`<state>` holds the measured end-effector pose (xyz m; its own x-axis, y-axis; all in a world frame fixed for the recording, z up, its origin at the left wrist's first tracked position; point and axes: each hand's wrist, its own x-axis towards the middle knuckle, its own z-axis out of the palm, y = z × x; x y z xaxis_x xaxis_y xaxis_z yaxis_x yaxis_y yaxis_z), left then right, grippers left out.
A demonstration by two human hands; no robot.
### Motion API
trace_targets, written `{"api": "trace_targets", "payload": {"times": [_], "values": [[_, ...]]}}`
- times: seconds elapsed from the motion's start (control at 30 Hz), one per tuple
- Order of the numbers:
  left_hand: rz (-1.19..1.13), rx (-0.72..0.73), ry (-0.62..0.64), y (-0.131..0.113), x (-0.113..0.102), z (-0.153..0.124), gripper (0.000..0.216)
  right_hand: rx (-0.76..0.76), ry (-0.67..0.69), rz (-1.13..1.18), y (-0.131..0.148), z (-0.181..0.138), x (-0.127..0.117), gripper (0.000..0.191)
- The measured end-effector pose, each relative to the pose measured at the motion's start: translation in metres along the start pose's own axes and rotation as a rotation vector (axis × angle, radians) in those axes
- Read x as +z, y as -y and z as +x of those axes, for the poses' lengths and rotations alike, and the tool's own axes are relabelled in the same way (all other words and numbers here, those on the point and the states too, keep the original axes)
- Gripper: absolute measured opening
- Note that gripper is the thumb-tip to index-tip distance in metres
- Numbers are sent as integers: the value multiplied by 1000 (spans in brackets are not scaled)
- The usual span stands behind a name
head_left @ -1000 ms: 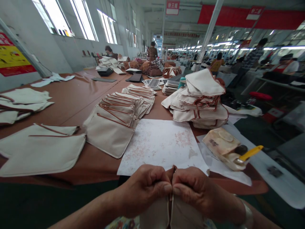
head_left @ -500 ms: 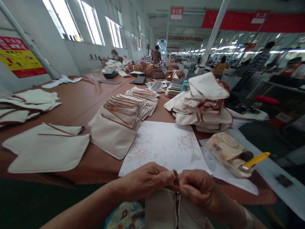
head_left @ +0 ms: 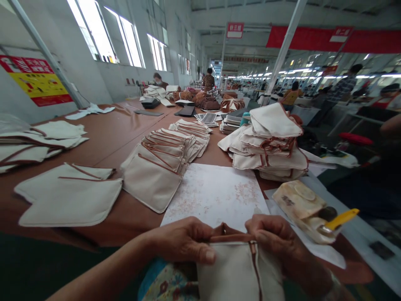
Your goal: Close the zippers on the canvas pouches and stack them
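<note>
Holding the cream pouch point(head_left: 230, 269) just before the near edge of the white sheet point(head_left: 213, 177), pinched at the left of its brown band point(head_left: 232, 238) by the left hand point(head_left: 191, 242) and at the right by the right hand point(head_left: 272, 240). Could pucker or twist if tugged unevenly; could slip if loosened on one side. Might get smeared if swung toward the stained tub point(head_left: 297, 196), right of the sheet. Compared with half a second ago: gripped farther apart, with more band bared between and turned to bring the dark seam point(head_left: 255, 261) nearer the right hand.
</note>
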<state>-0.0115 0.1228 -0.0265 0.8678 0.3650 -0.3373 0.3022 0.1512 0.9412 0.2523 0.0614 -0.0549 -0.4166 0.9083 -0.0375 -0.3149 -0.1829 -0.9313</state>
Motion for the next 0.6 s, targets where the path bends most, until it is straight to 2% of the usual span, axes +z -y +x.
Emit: {"api": "trace_targets", "payload": {"times": [0.07, 0.17, 0.23, 0.3, 0.37, 0.47, 0.53, 0.6], "values": [[118, -14, -12, -3, -12, -13, 49, -24, -14, -50, 14, -1, -18, 35], [237, 66, -85, -22, -12, -23, 44, -63, 29, -400, 37, 8, -30, 33], [317, 129, -103, -43, -2, -22, 41, -164, 113, -609, 49, 20, -19, 35], [428, 194, -125, -63, 9, -16, 39, -296, 251, -752, 53, 35, 5, 45], [466, 212, -125, -75, 11, -11, 37, -355, 341, -904, 49, 49, 29, 43], [459, 68, -105, -70, -10, -17, 44, -365, 353, -877, 36, 60, 43, 20], [447, -47, -97, -54, -34, -29, 51, -355, 335, -725, 30, 60, 37, 15], [331, -51, -106, -35, -55, -43, 57, -340, 288, -626, 28, 58, 24, 10]]}}
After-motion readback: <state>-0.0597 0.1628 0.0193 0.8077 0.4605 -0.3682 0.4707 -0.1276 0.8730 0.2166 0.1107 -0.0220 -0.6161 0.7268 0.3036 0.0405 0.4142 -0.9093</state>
